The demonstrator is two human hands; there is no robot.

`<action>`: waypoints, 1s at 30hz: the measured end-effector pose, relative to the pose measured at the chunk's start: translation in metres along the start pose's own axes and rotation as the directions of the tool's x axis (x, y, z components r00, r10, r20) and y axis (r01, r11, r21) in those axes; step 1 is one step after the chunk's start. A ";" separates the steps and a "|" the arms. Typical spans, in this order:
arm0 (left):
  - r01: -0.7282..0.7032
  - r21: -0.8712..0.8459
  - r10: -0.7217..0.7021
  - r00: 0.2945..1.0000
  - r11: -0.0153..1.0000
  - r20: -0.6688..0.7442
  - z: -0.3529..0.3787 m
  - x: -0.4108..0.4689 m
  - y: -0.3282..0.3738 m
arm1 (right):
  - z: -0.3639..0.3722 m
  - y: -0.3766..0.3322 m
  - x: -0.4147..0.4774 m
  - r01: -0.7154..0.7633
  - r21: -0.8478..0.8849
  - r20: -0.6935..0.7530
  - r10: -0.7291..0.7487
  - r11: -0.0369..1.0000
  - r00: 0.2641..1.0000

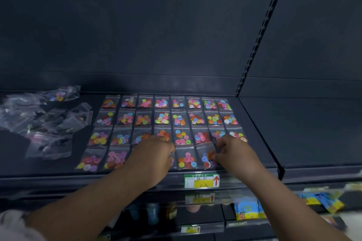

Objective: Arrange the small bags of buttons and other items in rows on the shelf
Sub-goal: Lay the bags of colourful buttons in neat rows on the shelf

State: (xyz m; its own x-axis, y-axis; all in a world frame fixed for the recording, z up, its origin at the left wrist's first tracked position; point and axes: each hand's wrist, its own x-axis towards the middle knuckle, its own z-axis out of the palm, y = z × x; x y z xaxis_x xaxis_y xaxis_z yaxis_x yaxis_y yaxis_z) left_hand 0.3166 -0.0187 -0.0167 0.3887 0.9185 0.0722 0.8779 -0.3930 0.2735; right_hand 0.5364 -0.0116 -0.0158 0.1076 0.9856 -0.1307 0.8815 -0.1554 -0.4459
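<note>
Filling the nearest row of the grid was the step in hand, judging by how the bags lay. On the dark shelf (254, 137) three far rows of clear button bags (162, 117) stood complete, while the near row ran in from the left and stopped short of the right end. The right hand (233, 152) hovered over that right end, its fingers (218, 155) pinched narrow on the edge of a bag of blue and orange buttons (207, 157) lying on the shelf. The left hand (154, 152) rested palm down over the middle of the near row, fingers curled; whether it held a bag could not be told. A loose heap of unsorted bags (45, 121) lay at the far left, well apart from the grid. The next move probably called for squaring the pinched bag with its neighbours, then drawing a fresh bag from the heap for the open spot at the right.
</note>
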 end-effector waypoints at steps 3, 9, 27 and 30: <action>0.006 0.035 -0.007 1.000 0.999 0.026 0.001 0.002 -0.002 | 0.000 0.001 -0.002 0.087 -0.004 -0.011 -0.087 0.996 0.996; -0.018 0.017 0.017 0.998 1.000 0.055 0.004 0.003 -0.007 | 0.009 0.004 0.002 0.212 0.048 0.117 -0.217 0.976 0.969; 0.012 -0.023 -0.009 0.991 1.000 0.132 -0.002 0.003 -0.019 | 0.009 -0.002 0.001 0.161 0.060 0.172 -0.169 0.985 0.970; 0.009 -0.018 -0.006 0.991 1.000 0.134 -0.001 0.003 -0.020 | 0.009 -0.003 0.000 0.158 0.066 0.180 -0.168 0.985 0.969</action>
State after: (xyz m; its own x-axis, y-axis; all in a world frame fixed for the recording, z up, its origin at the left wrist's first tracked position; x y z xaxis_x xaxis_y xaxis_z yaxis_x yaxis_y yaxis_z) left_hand 0.2999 -0.0085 -0.0209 0.4173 0.9068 -0.0591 0.8760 -0.3842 0.2916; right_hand 0.5299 -0.0114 -0.0224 -0.1265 0.9692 -0.2113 0.8549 -0.0015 -0.5188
